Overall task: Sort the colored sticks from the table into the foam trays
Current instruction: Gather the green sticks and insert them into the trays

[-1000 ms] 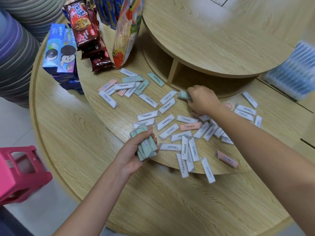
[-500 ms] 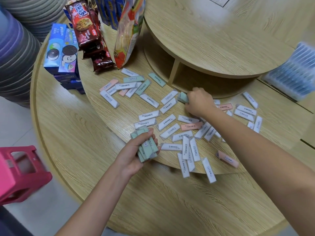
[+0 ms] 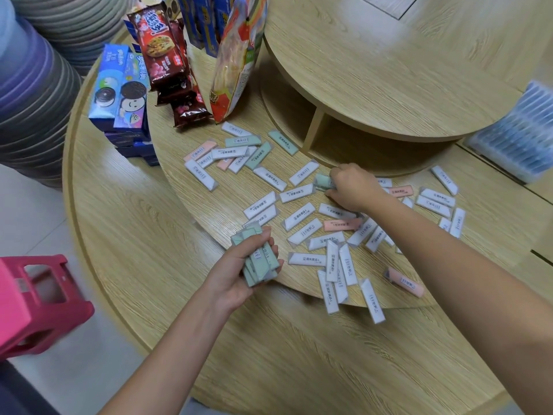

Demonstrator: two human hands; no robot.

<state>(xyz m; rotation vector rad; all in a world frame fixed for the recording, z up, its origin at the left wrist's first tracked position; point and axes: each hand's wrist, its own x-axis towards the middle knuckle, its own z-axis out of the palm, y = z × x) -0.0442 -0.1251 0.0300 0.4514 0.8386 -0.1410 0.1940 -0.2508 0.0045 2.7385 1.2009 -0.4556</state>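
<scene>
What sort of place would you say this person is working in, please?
Probably a small shop or stockroom, though that is a guess. Packaged biscuits stand in rows on a tiered round wooden display table, stacked plastic stools sit beside it, and many identical wrapped sticks lie spread out like stock.

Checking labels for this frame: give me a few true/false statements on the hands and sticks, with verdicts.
1. The left hand holds a bundle of green sticks. True.
2. The right hand is empty. False: it grips a green stick.
3. Pink sticks lie among white ones on the table. True.
4. The snack packets lie beside the right forearm. False: they stand at the far left.
</scene>
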